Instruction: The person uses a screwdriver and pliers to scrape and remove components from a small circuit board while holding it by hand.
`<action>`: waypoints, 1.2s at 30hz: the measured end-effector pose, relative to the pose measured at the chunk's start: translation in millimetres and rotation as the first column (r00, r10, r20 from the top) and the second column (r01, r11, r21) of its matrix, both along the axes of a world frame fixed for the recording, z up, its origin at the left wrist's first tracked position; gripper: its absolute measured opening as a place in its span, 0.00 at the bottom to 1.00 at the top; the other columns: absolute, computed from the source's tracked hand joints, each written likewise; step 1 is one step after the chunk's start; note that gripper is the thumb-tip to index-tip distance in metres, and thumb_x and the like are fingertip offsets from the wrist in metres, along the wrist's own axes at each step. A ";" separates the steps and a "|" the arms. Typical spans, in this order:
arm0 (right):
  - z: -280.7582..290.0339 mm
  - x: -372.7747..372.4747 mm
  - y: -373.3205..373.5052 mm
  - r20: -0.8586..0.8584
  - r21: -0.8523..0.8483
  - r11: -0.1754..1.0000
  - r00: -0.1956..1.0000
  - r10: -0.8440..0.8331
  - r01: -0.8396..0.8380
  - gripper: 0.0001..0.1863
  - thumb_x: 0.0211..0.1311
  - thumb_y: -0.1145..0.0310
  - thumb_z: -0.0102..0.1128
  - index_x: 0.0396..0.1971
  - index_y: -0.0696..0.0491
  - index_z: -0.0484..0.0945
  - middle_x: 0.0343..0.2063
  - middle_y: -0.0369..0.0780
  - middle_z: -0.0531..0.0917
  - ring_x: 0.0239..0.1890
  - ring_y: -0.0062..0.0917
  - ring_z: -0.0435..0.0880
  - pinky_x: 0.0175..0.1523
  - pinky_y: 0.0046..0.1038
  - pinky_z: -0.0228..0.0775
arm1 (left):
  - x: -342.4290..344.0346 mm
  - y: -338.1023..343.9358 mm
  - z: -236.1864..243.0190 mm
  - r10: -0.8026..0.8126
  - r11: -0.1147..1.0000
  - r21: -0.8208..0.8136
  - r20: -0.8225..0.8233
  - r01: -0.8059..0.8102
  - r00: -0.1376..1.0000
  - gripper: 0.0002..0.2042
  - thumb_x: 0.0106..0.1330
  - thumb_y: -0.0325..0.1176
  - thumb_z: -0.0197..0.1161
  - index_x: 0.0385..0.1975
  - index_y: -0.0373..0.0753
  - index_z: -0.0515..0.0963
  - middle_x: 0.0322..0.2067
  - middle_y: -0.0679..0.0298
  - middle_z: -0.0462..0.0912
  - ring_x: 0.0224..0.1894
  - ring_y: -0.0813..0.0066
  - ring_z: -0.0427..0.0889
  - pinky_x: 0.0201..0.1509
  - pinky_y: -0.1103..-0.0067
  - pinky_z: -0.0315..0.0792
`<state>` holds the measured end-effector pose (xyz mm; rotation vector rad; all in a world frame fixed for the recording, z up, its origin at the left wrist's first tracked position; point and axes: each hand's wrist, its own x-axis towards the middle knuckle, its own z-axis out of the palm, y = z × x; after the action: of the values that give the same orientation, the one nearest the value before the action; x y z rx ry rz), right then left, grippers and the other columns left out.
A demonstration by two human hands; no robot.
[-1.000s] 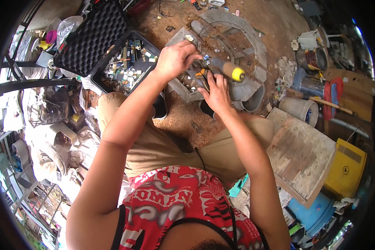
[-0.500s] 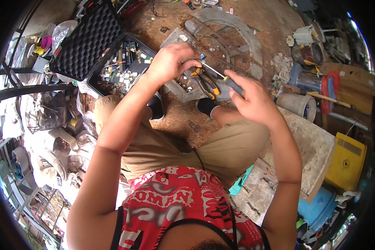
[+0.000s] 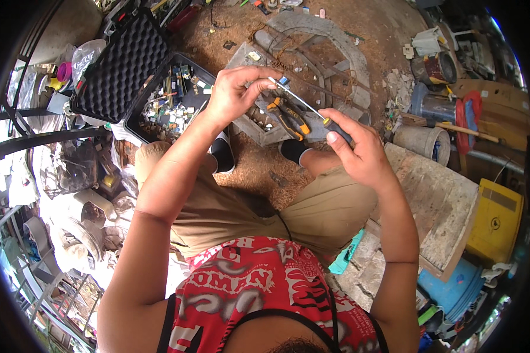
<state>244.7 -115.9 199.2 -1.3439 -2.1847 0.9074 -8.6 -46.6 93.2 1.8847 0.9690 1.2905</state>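
My right hand (image 3: 364, 152) is wrapped around a screwdriver (image 3: 338, 130) with a dark handle, a yellow collar and a long thin metal shaft. The shaft slants up and left to my left hand (image 3: 234, 97), whose thumb and forefinger are pinched together at the tip. Whatever those fingers hold is too small or hidden to make out. Beneath the shaft, black-and-orange pliers (image 3: 290, 120) lie on the metal frame (image 3: 258, 134) between my feet. A small blue piece (image 3: 283, 80) shows just beyond my left fingertips.
An open black case (image 3: 123, 65) with a foam-lined lid stands at left, its base full of circuit boards and small parts (image 3: 169, 103). On the right are a whitish bucket (image 3: 421, 143), a worn board (image 3: 433, 200), a yellow panel (image 3: 493, 222) and a blue tub (image 3: 450, 289).
My right hand has moved slightly right and nearer to me. More of the screwdriver's shaft now shows, and its tip lies against my left fingertips.
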 end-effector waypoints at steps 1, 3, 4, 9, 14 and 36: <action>-3.1 -0.7 -0.7 -0.009 0.046 0.999 1.000 0.003 -0.003 0.18 0.65 0.71 0.56 0.54 0.56 0.74 0.39 0.48 0.84 0.37 0.36 0.85 0.44 0.30 0.74 | 1.0 -1.6 -0.3 0.036 0.999 0.014 -0.004 -0.036 0.999 0.08 0.59 0.28 0.67 0.37 0.35 0.84 0.36 0.59 0.87 0.36 0.69 0.87 0.41 0.78 0.78; -4.9 -6.6 -7.7 -0.020 -0.102 0.990 0.995 -0.099 0.096 0.18 0.65 0.72 0.56 0.54 0.57 0.74 0.40 0.48 0.84 0.37 0.34 0.85 0.45 0.29 0.74 | 3.1 -4.5 -1.8 0.110 0.993 0.042 -0.009 -0.109 0.994 0.06 0.60 0.27 0.67 0.36 0.36 0.84 0.34 0.60 0.87 0.34 0.71 0.87 0.39 0.79 0.78; -6.3 -9.7 -12.5 -0.018 -0.176 0.973 0.988 -0.154 0.148 0.18 0.65 0.72 0.56 0.54 0.57 0.74 0.40 0.48 0.84 0.38 0.33 0.84 0.46 0.28 0.74 | 5.0 -4.7 -2.3 0.131 0.990 0.059 -0.002 -0.130 0.991 0.06 0.60 0.26 0.67 0.36 0.36 0.84 0.34 0.60 0.87 0.33 0.71 0.87 0.39 0.80 0.78; -37.1 -28.1 -31.3 -0.281 -0.110 0.964 0.922 -0.265 0.243 0.18 0.68 0.72 0.55 0.56 0.57 0.73 0.32 0.42 0.82 0.30 0.20 0.77 0.39 0.25 0.71 | 9.4 -6.7 2.9 0.236 0.968 0.102 -0.031 -0.232 0.971 0.07 0.58 0.25 0.69 0.36 0.36 0.84 0.34 0.60 0.87 0.32 0.72 0.87 0.37 0.81 0.77; -34.0 -38.5 -32.8 -0.245 -0.183 0.950 0.924 -0.293 0.253 0.19 0.68 0.70 0.54 0.57 0.56 0.73 0.28 0.40 0.79 0.27 0.20 0.75 0.37 0.25 0.71 | 4.9 -3.1 2.5 0.228 0.970 0.084 0.015 -0.229 0.973 0.08 0.57 0.25 0.69 0.37 0.36 0.84 0.34 0.60 0.87 0.33 0.74 0.85 0.40 0.82 0.76; -16.3 -33.6 -12.3 0.080 0.237 0.964 0.987 -0.143 0.120 0.20 0.63 0.72 0.55 0.56 0.49 0.74 0.29 0.42 0.77 0.28 0.39 0.79 0.34 0.37 0.73 | 27.9 -11.1 -13.9 0.101 0.829 -0.445 0.715 0.338 0.692 0.23 0.67 0.31 0.63 0.61 0.37 0.71 0.50 0.60 0.81 0.51 0.79 0.78 0.57 0.79 0.71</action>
<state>211.1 -128.3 182.8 -1.4229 -2.1630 0.5302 19.3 -57.7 79.3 0.8392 0.6531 1.3129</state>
